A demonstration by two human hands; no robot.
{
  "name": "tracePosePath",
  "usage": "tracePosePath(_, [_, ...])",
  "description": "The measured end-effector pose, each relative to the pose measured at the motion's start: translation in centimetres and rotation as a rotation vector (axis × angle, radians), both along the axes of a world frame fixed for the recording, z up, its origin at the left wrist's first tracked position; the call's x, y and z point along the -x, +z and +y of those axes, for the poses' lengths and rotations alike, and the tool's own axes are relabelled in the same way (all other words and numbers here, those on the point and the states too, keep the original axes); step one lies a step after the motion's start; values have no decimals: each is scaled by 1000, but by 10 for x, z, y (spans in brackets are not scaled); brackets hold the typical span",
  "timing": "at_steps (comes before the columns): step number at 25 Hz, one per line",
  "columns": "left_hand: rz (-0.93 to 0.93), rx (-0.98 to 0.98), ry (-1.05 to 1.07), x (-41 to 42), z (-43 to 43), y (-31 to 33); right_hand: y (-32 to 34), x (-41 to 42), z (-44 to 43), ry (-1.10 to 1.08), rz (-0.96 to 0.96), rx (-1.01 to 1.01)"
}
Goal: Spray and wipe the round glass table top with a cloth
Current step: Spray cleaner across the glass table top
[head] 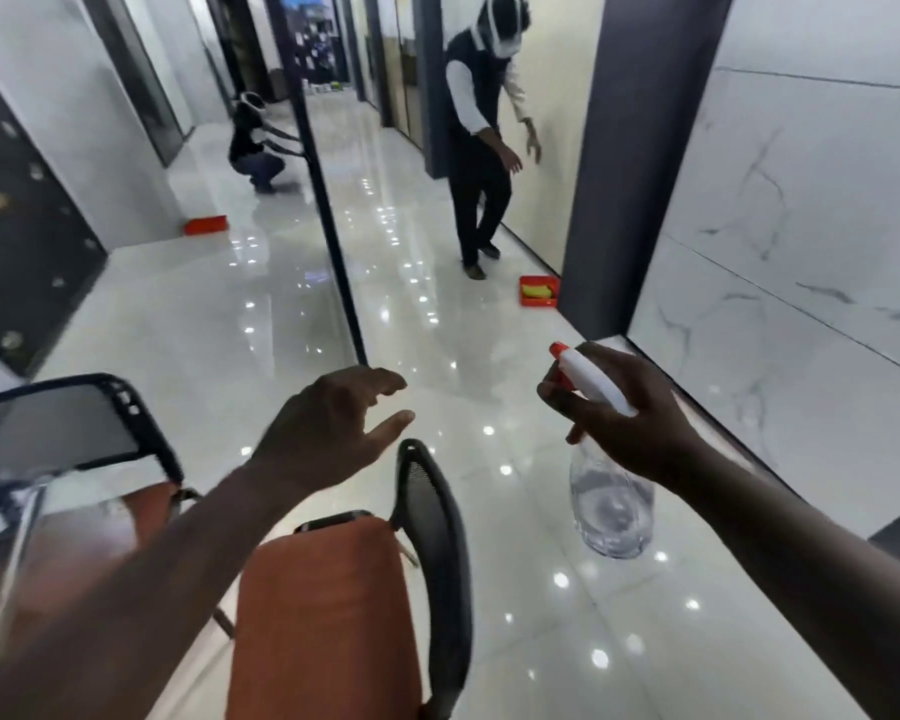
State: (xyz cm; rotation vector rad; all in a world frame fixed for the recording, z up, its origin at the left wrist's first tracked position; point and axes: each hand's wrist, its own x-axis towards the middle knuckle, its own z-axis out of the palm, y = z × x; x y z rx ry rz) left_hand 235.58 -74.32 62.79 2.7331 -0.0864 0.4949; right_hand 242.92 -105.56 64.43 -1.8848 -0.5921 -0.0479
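Observation:
My right hand (630, 413) grips the neck of a clear spray bottle (611, 506) with a white head and red nozzle, held out in the air at the right. The bottle hangs below my fingers with a little liquid in it. Held out at the centre above a chair, my left hand (333, 428) has its fingers loosely spread and holds nothing. At the lower left edge I see a blurred glassy surface (17, 511); I cannot tell whether it is the table top. No cloth shows near my hands.
An orange-seated chair with a black mesh back (432, 553) stands right below my hands; a second one (63, 423) is at the left. A person stands ahead near a red tray (539, 291) on the glossy floor. Another person crouches further back.

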Motion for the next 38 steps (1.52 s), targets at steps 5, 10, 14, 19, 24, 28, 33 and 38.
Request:
tracePosePath(5, [36,-3,21,-89,-66,2,-3,-93,-71,33,-11,-10])
tracePosePath(10, [52,4,113,-155,-82,-13,-22,-192,-67,95,25,-19])
tracePosePath(14, [22,37,220,-200,-62,-40,-49,-265,-24,153,-14,-3])
tracePosePath(19, [-46,104,441,-264,9,-79,-70,-373,73,338,44,19])
tracePosePath(24, [-34,120,574,-305,65,-72,-67,-448,140,486,-58,51])
tracePosePath(28, [-51,131,696,-325,102,-70,-84,-501,202,589,-7,41])
tracePosePath(33, [39,155,934,-340,164,-90,-122,-563,309,825,84,25])
tracePosePath(38, [57,144,1188,-354,198,-80,-120,-609,439,1147,-11,0])
